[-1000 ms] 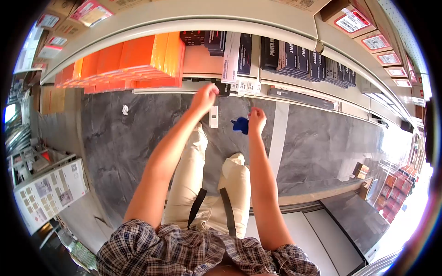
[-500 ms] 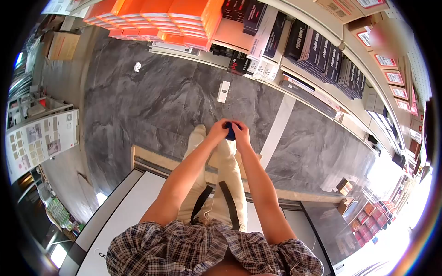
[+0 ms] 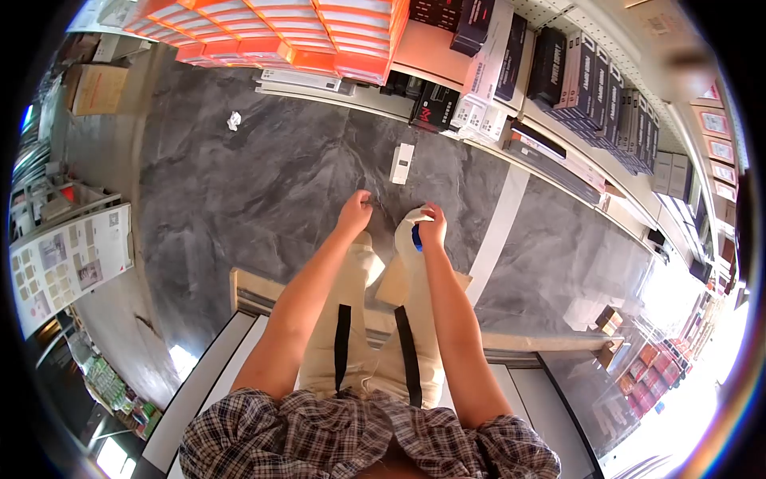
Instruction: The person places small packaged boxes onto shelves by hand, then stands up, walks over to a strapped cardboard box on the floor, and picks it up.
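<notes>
My right hand (image 3: 433, 225) is closed on a small blue object (image 3: 416, 237) beside my right knee. Its kind cannot be made out, since my fingers and palm cover most of it. Apart from it, over the floor to the left, is my left hand (image 3: 356, 212), fingers curled in a pinch. Whatever those fingers hold, if anything, is too small to see. Both forearms reach forward over my beige trousers (image 3: 323, 351), which have black stripes on the thighs.
A small white box (image 3: 402, 164) lies on the grey marbled floor (image 3: 295, 160) ahead. Crumpled white paper (image 3: 234, 120) is farther left. Shelves ahead hold orange boxes (image 3: 351, 40) and black power supply boxes (image 3: 586, 88). A printed sample board (image 3: 72, 259) stands at left; a wooden-edged ledge (image 3: 511, 342) is beneath me.
My hands were together around the blue object; now they are apart. My left hand has moved left and slightly forward, while my right hand has kept the object and shifted right.
</notes>
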Tool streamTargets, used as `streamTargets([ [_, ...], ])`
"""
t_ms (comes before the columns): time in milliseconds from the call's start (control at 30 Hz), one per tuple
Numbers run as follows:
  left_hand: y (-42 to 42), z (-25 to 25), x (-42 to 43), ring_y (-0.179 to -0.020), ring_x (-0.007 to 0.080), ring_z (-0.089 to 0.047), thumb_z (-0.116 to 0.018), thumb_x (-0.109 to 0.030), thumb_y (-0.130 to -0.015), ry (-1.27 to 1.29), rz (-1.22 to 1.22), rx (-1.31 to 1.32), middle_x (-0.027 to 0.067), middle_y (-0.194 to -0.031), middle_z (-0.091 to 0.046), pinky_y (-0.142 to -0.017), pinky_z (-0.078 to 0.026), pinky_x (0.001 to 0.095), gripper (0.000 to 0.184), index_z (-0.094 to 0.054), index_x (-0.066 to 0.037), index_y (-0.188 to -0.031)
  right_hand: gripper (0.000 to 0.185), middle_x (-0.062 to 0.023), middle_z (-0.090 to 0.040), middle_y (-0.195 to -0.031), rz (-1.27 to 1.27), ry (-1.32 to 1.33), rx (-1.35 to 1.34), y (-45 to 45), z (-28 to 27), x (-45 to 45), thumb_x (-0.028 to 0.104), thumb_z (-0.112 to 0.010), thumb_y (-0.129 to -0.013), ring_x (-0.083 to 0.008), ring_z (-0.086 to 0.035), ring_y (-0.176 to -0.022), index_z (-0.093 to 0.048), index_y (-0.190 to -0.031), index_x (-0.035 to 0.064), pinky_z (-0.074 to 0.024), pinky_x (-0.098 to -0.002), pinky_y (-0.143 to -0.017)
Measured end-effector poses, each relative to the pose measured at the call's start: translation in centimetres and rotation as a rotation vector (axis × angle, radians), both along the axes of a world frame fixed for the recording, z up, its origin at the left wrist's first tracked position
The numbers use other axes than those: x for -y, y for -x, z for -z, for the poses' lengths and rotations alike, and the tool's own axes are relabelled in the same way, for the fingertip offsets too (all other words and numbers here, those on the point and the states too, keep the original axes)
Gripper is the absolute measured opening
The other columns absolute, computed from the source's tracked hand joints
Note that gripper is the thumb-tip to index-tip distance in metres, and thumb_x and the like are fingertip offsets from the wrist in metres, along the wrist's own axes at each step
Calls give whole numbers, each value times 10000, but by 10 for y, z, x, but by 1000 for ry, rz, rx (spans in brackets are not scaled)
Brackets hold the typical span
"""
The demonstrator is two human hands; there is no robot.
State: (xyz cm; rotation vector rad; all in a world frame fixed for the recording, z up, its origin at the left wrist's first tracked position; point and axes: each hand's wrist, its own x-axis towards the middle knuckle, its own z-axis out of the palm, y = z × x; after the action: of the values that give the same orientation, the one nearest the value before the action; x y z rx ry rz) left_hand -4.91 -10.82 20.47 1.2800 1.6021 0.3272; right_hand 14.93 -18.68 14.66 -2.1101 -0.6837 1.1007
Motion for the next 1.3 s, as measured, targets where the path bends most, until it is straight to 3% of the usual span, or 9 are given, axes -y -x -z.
streamTargets([
  [200,-23,164,-9,-1053,331,-529,-556,-133,-791,-70,-64,-5,195,-1165,-533,-899,-423,378,382,-496,-9,-1147,382,-97,-633,-763,40,258,-164,-20,100,-43,276,-552,-822,-180,-590,-485,-546,-1114,29,-454,-290,-460],
  [367,-55,305,-30,-1121,391,-478,-485,-289,-875,-182,-92,-93,252,-1196,-511,-963,-369,420,475,-467,49,-1208,638,-211,-639,-929,-282,347,256,-32,263,-66,552,-511,-801,-347,-625,-885,-531,-1146,16,-485,-410,-757],
  [600,-78,442,-60,-1113,366,-501,-420,-324,-907,193,-137,97,244,-1180,-530,-928,-390,402,451,-491,10,-1201,732,-216,-550,-1171,-402,279,236,-22,301,-133,596,-481,-789,-341,-515,-1114,-478,-1233,14,-417,-402,-918],
  [700,-93,417,-51,-1076,341,-533,-415,-311,-909,230,-462,460,229,-1145,-559,-896,-410,383,423,-509,-10,-1191,606,-176,-624,-1052,-509,308,134,-20,334,-130,509,-575,-774,-312,-596,-990,-554,-1166,47,-462,-389,-833],
  [833,-83,472,-46,-1050,216,-543,-466,-274,-906,211,-269,373,115,-1151,-566,-872,-416,310,420,-457,-58,-1266,420,-129,-666,-878,-393,172,-52,-32,354,-112,366,-670,-760,-213,-633,-786,-638,-1021,38,-487,-327,-702],
  [900,-85,451,-50,-1036,329,-556,-457,-142,-827,187,-256,271,219,-1124,-573,-892,-419,375,392,-507,-16,-1195,312,-68,-660,-847,-296,82,-144,-46,375,-104,239,-684,-791,-119,-583,-707,-641,-993,6,-475,-273,-639],
  [1033,-87,401,-55,-1054,341,-537,-505,-121,-755,75,45,-98,224,-1139,-552,-904,-420,400,454,-494,-16,-1196,310,-37,-641,-790,-64,65,-304,-73,343,-84,267,-691,-794,-96,-538,-614,-646,-989,30,-434,-252,-550],
  [1233,-94,407,-47,-1150,380,-433,-589,-175,-733,-110,120,-300,221,-1214,-456,-929,-399,453,550,-418,-16,-1231,337,-46,-651,-768,49,155,-291,-85,340,-63,259,-696,-776,-94,-542,-597,-636,-976,-6,-439,-244,-545],
  [1300,-103,386,-38,-1168,384,-397,-716,-297,-700,-25,105,-329,238,-1282,-380,-985,-344,428,802,-305,47,-1295,342,-55,-669,-829,-45,217,-208,-85,347,-53,273,-711,-752,-135,-608,-694,-646,-995,42,-472,-276,-608],
])
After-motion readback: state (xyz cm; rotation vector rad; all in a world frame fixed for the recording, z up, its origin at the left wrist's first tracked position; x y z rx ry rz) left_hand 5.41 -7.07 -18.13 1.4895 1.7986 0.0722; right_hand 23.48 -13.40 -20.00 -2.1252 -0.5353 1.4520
